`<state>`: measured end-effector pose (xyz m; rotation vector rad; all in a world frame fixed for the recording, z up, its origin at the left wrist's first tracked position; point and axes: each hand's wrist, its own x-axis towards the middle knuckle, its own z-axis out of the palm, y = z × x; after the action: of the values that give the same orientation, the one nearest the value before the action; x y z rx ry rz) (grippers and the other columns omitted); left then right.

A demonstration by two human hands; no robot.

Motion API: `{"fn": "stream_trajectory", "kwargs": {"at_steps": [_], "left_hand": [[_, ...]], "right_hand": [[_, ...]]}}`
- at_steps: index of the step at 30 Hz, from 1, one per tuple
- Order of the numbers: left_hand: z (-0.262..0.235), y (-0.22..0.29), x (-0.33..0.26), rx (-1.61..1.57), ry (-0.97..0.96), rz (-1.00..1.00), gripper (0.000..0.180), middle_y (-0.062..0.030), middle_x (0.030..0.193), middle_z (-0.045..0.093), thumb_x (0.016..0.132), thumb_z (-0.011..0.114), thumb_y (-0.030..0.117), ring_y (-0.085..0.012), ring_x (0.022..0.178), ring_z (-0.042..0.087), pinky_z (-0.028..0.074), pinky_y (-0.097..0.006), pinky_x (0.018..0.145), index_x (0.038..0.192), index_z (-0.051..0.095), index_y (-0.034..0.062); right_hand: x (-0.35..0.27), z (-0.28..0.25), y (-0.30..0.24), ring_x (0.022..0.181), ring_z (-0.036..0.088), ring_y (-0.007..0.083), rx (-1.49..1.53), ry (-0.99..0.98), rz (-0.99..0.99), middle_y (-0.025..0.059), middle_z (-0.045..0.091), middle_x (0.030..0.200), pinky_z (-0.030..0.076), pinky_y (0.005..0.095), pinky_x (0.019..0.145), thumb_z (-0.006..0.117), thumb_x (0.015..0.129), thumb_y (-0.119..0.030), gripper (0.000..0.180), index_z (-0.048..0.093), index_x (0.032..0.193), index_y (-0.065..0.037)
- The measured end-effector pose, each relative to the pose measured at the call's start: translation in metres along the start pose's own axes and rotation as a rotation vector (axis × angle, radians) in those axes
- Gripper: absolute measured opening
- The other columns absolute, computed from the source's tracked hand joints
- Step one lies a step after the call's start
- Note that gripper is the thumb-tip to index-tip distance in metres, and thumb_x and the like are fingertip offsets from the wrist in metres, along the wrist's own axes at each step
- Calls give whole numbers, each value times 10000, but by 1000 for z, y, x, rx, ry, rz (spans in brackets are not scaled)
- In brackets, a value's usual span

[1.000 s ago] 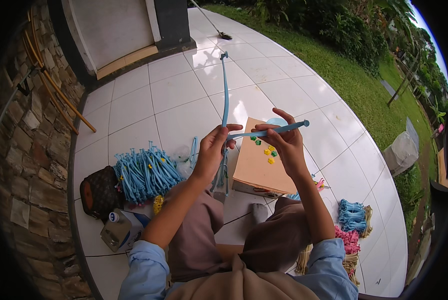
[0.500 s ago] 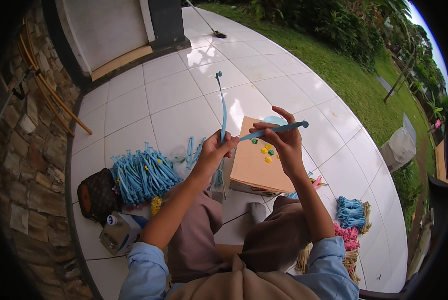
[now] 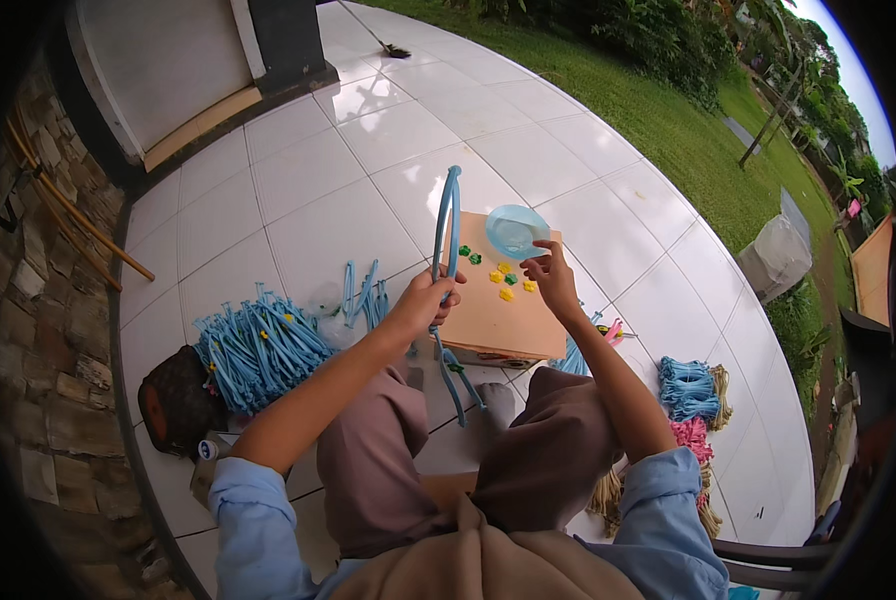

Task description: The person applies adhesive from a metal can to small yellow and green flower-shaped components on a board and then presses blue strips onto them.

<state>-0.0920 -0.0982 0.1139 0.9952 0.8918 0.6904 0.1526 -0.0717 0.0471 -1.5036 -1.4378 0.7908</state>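
The white tiled floor (image 3: pixel 298 215) spreads out ahead of the seated person, with grass beyond its far edge; on it, just past the knees, lies a flat cardboard box (image 3: pixel 493 305) serving as the worktop; to the left of the legs a large heap of blue straps (image 3: pixel 258 350) is piled beside a dark brown bag (image 3: pixel 173 405); on the right, near the right elbow, lie a blue bundle (image 3: pixel 690 385) and a pink bundle (image 3: pixel 696 440).

The left forearm runs up and to the right from the lower edge, elbow bent, and the left hand (image 3: pixel 423 305) closes its grip around a long blue strap (image 3: pixel 448 235) at about its middle; the strap stands nearly upright, its doubled upper end curving above the box's left edge, its lower end hanging down between the knees.

The right forearm rises steeply from the blue sleeve, wrist cocked over the box; the right hand (image 3: pixel 551 280) hovers with fingers pinched narrow above small yellow and green beads (image 3: pixel 503 280) scattered on the cardboard; whether a bead sits in that pinch cannot be told; a shallow clear blue bowl (image 3: pixel 516 230) rests at the box's far corner, just beyond the fingertips.
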Motion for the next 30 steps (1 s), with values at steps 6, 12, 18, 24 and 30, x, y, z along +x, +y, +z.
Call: {"fn": "stream_trajectory", "kwargs": {"at_steps": [6, 12, 18, 24, 30], "left_hand": [[8, -6, 17, 107, 8, -49, 200, 12, 655, 422, 910, 416, 192, -31, 442, 303, 255, -186, 405, 1019, 447, 27], [2, -9, 19, 101, 20, -42, 196, 16, 665, 428, 916, 439, 244, -27, 453, 316, 260, -186, 409, 968, 438, 55], [1, -7, 22, 117, 55, -17, 214, -2, 680, 449, 913, 461, 273, -29, 439, 321, 271, -197, 397, 923, 433, 61], [-1, 5, 11, 138, 73, 40, 284, 11, 739, 423, 859, 590, 308, -18, 470, 323, 274, -179, 416, 901, 441, 70], [7, 12, 7, -13, 53, 152, 269, 62, 594, 367, 834, 633, 288, -17, 435, 278, 217, -191, 419, 889, 431, 119]], "right_hand": [[-11, 25, 46, 883, 546, 330, -420, -173, -160, 192, 582, 898, 446, 411, 780, 646, 719, -25, 522, 377, 1166, -30], [-13, 34, 42, 909, 499, 336, -470, -237, -283, 172, 552, 936, 411, 422, 820, 619, 716, 5, 533, 369, 1186, -22], [-11, 31, 25, 867, 540, 297, -400, -228, -302, 169, 540, 956, 449, 384, 774, 591, 710, 51, 578, 334, 1221, -31], [-21, 14, -73, 820, 563, 216, -75, -221, -459, 120, 568, 917, 475, 329, 745, 620, 716, 43, 675, 287, 1294, -58], [-44, 12, -113, 850, 535, 244, -187, -179, -675, 122, 537, 939, 469, 343, 771, 607, 731, 44, 659, 307, 1304, -79]]}}
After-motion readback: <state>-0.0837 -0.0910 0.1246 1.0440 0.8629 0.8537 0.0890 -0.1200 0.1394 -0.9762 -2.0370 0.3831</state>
